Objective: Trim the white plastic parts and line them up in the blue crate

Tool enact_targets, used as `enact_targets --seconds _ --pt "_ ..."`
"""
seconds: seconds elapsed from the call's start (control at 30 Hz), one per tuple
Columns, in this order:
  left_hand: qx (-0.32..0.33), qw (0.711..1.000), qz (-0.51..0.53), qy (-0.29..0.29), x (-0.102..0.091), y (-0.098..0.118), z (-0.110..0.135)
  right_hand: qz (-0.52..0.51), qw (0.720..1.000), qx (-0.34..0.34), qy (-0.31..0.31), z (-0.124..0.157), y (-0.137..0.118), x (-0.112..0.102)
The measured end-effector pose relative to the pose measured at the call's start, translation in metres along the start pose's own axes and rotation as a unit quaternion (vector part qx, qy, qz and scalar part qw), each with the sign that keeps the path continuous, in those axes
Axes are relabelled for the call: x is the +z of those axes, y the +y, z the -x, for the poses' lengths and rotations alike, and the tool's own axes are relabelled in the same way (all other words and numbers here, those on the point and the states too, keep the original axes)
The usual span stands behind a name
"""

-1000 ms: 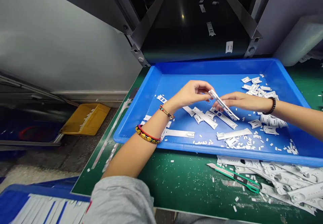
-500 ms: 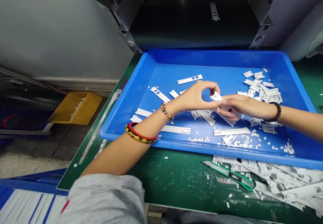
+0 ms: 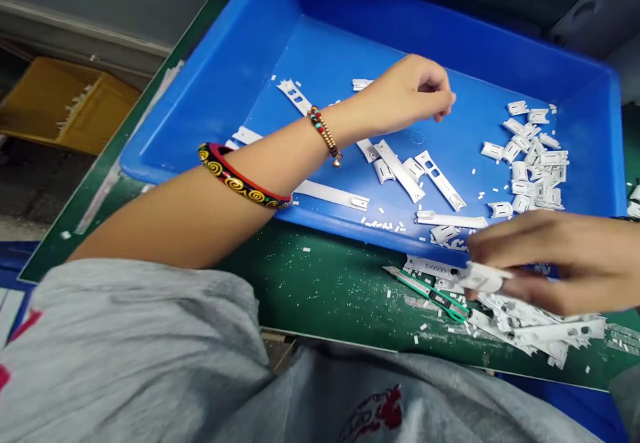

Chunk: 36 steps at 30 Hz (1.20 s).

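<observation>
Both hands are apart now, while in the earlier frame they met above the middle of the tray: the right hand [image 3: 560,263] has moved down past the front rim and the left hand [image 3: 410,93] stays alone over the blue plastic tray [image 3: 450,13]. Grip of the right hand is pressed together, thumb and fingers pinching a white plastic piece [image 3: 483,278], and this piece is a little blurred. It sits just above the green counter [image 3: 340,290], near a green-handled utility knife [image 3: 430,294] and a heap of white plastic parts [image 3: 530,326]. Grip of the left hand is loose, its fingers curled, and I can see nothing held in them. Inside the tray, a long white strip [image 3: 330,194] lies under the left forearm, several white slotted brackets [image 3: 440,180] lie in the middle, and small white clips [image 3: 530,163] are gathered toward the right side. Tiny offcuts are scattered near them. Perhaps the raised walls of the tray are the reason these loose bits stay together, and the clips seem to be kept apart from the longer pieces by their kind. A beaded bracelet [image 3: 325,133] and a patterned bangle [image 3: 240,176] are on the left arm.
</observation>
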<state>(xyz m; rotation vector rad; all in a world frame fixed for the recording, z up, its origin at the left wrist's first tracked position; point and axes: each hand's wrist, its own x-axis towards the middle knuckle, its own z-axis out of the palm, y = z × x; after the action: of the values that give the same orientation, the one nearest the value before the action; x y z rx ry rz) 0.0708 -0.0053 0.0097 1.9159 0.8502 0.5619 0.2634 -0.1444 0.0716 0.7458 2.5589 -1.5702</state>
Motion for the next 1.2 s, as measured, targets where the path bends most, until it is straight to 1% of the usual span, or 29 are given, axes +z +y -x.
enact_targets --seconds 0.03,0.1,0.2,0.27,0.3,0.33,0.4,0.43,0.47,0.5,0.53,0.57,0.6,0.63,0.67,0.73,0.8,0.87,0.93,1.0,1.03,1.1,1.2 --pt "0.001 1.000 -0.011 -0.011 0.000 0.002 0.001 0.051 0.999 0.015 -0.007 0.002 -0.003 0.008" --pt "0.003 0.999 -0.039 -0.031 0.001 0.004 0.003 0.151 0.988 0.022 -0.005 0.005 -0.005 0.028" --pt "0.005 0.994 -0.087 -0.064 0.000 0.003 0.004 0.299 0.954 -0.012 0.028 0.003 -0.004 0.055" --pt "0.006 0.990 -0.113 -0.085 0.000 -0.001 0.004 0.352 0.933 -0.039 0.059 0.000 -0.002 0.064" --pt "0.008 0.987 -0.126 -0.095 0.000 -0.003 0.004 0.359 0.930 -0.044 0.069 -0.002 -0.002 0.063" --pt "0.013 0.984 -0.140 -0.105 0.000 -0.005 0.003 0.351 0.932 -0.048 0.075 -0.003 -0.001 0.060" --pt "0.025 0.976 -0.175 -0.125 0.000 -0.011 0.003 0.302 0.948 -0.044 0.090 -0.005 0.002 0.046" --pt "0.031 0.971 -0.194 -0.137 0.001 -0.014 0.003 0.280 0.954 -0.029 0.103 -0.006 0.006 0.036" --pt "0.033 0.965 -0.213 -0.150 0.001 -0.017 0.003 0.270 0.954 -0.007 0.128 -0.007 0.012 0.026" --pt "0.033 0.958 -0.232 -0.164 0.002 -0.021 0.003 0.277 0.947 0.027 0.160 -0.010 0.021 0.015" --pt "0.031 0.951 -0.249 -0.180 0.003 -0.024 0.002 0.308 0.928 0.077 0.195 -0.013 0.032 0.006" --pt "0.028 0.944 -0.264 -0.196 0.004 -0.026 0.002 0.344 0.903 0.125 0.225 -0.017 0.045 -0.001" --pt "0.025 0.938 -0.274 -0.213 0.006 -0.028 0.002 0.365 0.886 0.180 0.221 -0.022 0.059 -0.007" --pt "0.023 0.933 -0.279 -0.228 0.008 -0.030 0.001 0.373 0.878 0.220 0.203 -0.027 0.072 -0.011" --pt "0.023 0.929 -0.279 -0.242 0.010 -0.030 0.001 0.371 0.876 0.248 0.180 -0.032 0.083 -0.013" --pt "0.025 0.927 -0.267 -0.263 0.013 -0.030 0.001 0.348 0.881 0.282 0.152 -0.039 0.097 -0.015" --pt "0.024 0.933 -0.246 -0.262 0.013 -0.029 0.002 0.287 0.898 0.291 0.163 -0.041 0.099 -0.018" --pt "0.024 0.947 -0.226 -0.228 0.009 -0.028 0.003 0.169 0.926 0.285 0.181 -0.039 0.093 -0.023" --pt "0.033 0.963 -0.209 -0.169 0.002 -0.027 0.004 0.008 0.949 0.259 0.183 -0.035 0.084 -0.029" --pt "0.044 0.974 -0.188 -0.118 -0.006 -0.024 0.004 -0.136 0.948 0.223 0.183 -0.031 0.077 -0.033" --pt "0.045 0.979 -0.171 -0.106 -0.009 -0.020 0.005 -0.188 0.942 0.205 0.187 -0.030 0.074 -0.034" --pt "0.043 0.985 -0.118 -0.118 -0.012 -0.011 0.006 -0.250 0.930 0.173 0.206 -0.031 0.072 -0.034" --pt "0.038 0.984 -0.021 -0.173 -0.012 0.004 0.009 -0.274 0.924 0.138 0.228 -0.033 0.071 -0.031"
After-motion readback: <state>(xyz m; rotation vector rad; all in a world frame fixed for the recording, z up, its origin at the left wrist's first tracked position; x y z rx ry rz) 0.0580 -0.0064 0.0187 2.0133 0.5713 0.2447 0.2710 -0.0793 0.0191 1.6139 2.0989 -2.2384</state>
